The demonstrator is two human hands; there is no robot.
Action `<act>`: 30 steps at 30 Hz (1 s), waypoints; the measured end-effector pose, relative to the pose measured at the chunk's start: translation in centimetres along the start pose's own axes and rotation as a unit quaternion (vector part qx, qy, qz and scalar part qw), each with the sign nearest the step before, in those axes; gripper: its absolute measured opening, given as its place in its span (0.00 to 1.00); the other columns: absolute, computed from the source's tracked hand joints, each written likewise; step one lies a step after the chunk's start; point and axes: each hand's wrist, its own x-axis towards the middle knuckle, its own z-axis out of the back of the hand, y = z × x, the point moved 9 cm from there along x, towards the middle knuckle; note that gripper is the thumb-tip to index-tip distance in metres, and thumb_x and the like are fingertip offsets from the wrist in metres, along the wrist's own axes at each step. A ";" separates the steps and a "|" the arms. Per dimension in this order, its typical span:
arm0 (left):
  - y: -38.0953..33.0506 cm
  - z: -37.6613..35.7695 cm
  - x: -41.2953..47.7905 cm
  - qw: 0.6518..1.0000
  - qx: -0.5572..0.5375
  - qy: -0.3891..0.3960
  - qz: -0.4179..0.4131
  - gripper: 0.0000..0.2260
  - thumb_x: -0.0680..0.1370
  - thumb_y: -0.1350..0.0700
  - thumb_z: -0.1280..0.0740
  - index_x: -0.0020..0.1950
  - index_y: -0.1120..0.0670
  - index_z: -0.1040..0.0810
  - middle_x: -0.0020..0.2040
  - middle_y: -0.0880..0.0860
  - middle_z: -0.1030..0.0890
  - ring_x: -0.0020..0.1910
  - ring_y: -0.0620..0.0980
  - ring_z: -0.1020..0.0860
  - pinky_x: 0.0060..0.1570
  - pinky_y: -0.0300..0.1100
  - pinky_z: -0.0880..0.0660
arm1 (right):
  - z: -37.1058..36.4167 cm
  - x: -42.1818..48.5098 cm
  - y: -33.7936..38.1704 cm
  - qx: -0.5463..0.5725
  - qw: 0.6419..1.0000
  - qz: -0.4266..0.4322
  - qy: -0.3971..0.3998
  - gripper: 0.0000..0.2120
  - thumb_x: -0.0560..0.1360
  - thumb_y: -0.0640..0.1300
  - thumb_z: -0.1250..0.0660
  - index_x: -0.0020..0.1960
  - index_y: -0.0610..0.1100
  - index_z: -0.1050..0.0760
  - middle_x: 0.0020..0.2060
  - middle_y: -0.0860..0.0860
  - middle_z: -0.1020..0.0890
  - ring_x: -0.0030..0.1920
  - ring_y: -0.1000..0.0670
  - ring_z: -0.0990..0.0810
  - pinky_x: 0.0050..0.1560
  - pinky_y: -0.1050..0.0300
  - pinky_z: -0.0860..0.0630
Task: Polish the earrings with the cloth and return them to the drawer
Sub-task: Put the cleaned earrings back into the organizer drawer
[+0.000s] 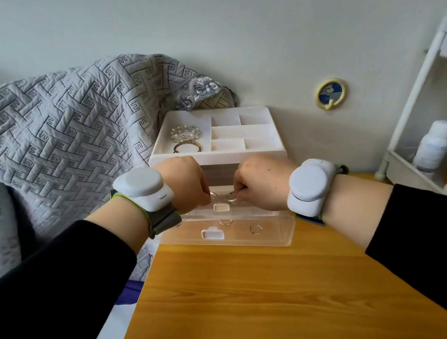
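Note:
A white jewellery box (216,156) stands at the back of the wooden table, with two clear drawers pulled out. Both hands reach into the upper drawer (254,212). My left hand (182,183) has its fingers curled down and pinches a thin hoop earring (214,195). Close beside it, my right hand (264,182) pinches a second hoop earring (230,196). Their fingertips are partly hidden behind the knuckles. The lower drawer (272,238) holds two small rings (255,229). No cloth is in view.
The box's open top tray (242,130) holds a pearl bracelet (185,133) and a gold bangle (187,146). A quilted grey blanket (54,135) lies left of the table (248,295). A white shelf (425,123) with a bottle (433,145) stands at the right.

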 end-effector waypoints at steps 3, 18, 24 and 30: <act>0.0 -0.5 0.3 1.000 0.007 0.015 -0.001 0.07 0.72 0.50 0.30 0.46 0.50 0.15 0.43 0.48 0.16 0.44 0.50 0.19 0.45 0.41 0.21 | -0.2 0.5 -0.1 -0.011 1.000 -0.004 -0.002 0.11 0.77 0.43 0.40 0.48 0.42 0.19 0.48 0.46 0.18 0.48 0.44 0.20 0.41 0.55 0.26; 0.6 -0.3 0.0 0.999 -0.036 0.011 -0.009 0.06 0.71 0.49 0.29 0.43 0.49 0.15 0.41 0.47 0.16 0.43 0.48 0.20 0.47 0.44 0.21 | 0.9 -0.7 -1.4 0.087 0.995 -0.017 -0.044 0.09 0.75 0.45 0.39 0.43 0.48 0.20 0.48 0.51 0.18 0.50 0.46 0.22 0.51 0.51 0.24; 0.4 2.1 -2.7 0.987 -0.148 -0.044 -0.051 0.06 0.70 0.45 0.28 0.44 0.45 0.16 0.39 0.42 0.17 0.39 0.39 0.21 0.42 0.35 0.26 | 3.5 -3.5 -1.6 0.190 0.972 0.043 -0.133 0.15 0.76 0.55 0.36 0.45 0.45 0.18 0.43 0.51 0.19 0.45 0.50 0.23 0.49 0.52 0.26; 0.2 2.7 -5.5 0.976 -0.197 -0.051 -0.084 0.14 0.63 0.37 0.29 0.43 0.43 0.16 0.37 0.41 0.18 0.38 0.37 0.21 0.40 0.34 0.27 | 3.9 -6.3 -0.8 0.214 0.961 0.089 -0.149 0.24 0.71 0.66 0.42 0.45 0.49 0.18 0.40 0.55 0.20 0.42 0.54 0.22 0.45 0.52 0.25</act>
